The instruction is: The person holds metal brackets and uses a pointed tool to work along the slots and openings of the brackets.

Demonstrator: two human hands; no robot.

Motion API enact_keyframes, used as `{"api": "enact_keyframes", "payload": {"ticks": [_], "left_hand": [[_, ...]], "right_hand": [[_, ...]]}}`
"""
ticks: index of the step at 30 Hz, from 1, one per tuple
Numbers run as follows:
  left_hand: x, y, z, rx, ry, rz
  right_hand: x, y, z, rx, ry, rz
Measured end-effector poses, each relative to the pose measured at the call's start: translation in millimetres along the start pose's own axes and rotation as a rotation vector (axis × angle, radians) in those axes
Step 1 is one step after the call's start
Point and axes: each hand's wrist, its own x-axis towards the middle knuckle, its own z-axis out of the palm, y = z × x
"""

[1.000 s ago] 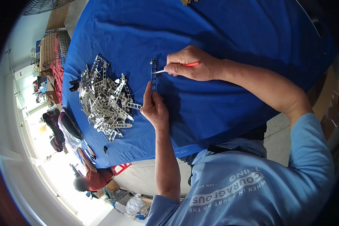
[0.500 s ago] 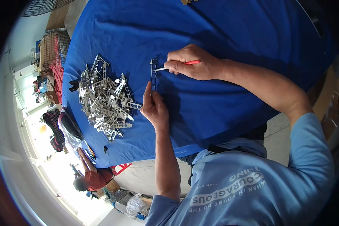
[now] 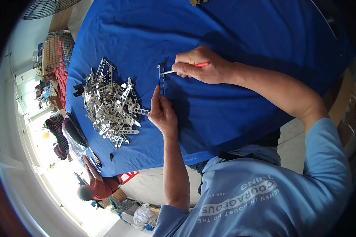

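"Strip (image 3: 160,80) on the cloth-covered desk (image 3: 126,45): what's about it?"

"Leftmost, a pile (image 3: 111,104) of similar metal pieces. Then the left hand (image 3: 163,115), index finger stretched out to touch the strip's near end, other fingers curled. I can't tell whether the thumb pinches it too."

"And the strip itself?"

"Right of the pile and apart from it, pointing away from the left hand, with a row of holes along it."

"Further right?"

"The right hand (image 3: 203,74), closed around a red-ended tool (image 3: 203,64), whose tip meets the strip partway along."

"How would it handle?"

"Light and stiff, I'd guess, perhaps slick, and thin enough to bend if forced. Best held by its edges at the near end, clear of the tip."
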Motion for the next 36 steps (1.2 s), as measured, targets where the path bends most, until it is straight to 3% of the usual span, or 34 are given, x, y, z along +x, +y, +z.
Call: {"api": "enact_keyframes", "payload": {"ticks": [2,5,9,12,16,22,26,30,34,36], "left_hand": [[0.3,-1.0,-0.4,0.004,-0.002,-0.007],[0.1,-0.4,-0.4,0.003,0.002,-0.003],[0.2,0.2,0.3,0.007,0.009,0.000],[-0.1,-2.9,-0.3,-0.010,0.001,0.001],[-0.5,0.3,0.1,-0.007,0.002,-0.028],[0.0,-0.8,-0.2,-0.004,0.004,0.001],[-0.2,3.7,0.0,0.004,0.003,-0.013],[-0.4,-0.5,-0.4,-0.015,-0.001,0.009],[-0.3,2.6,0.0,-0.008,0.000,-0.005],[-0.2,3.9,-0.5,-0.003,0.003,-0.011]], "right_hand": [[1.3,1.0,2.8,-0.011,-0.033,-0.093],[1.1,-5.5,-6.3,-0.121,-0.146,0.009],[0.7,1.1,-0.7,0.039,0.006,0.034],[0.1,2.9,2.5,0.007,-0.093,-0.086],[0.5,0.1,-5.6,-0.037,-0.095,0.075],[-0.5,-0.2,0.5,-0.018,-0.104,-0.073],[1.1,-0.1,-3.6,0.050,0.002,0.077],[-0.2,0.5,1.9,0.003,-0.040,-0.100],[0.8,-1.2,-4.1,-0.083,-0.085,0.064],[0.3,-0.9,-4.3,-0.066,-0.115,0.040]]}}
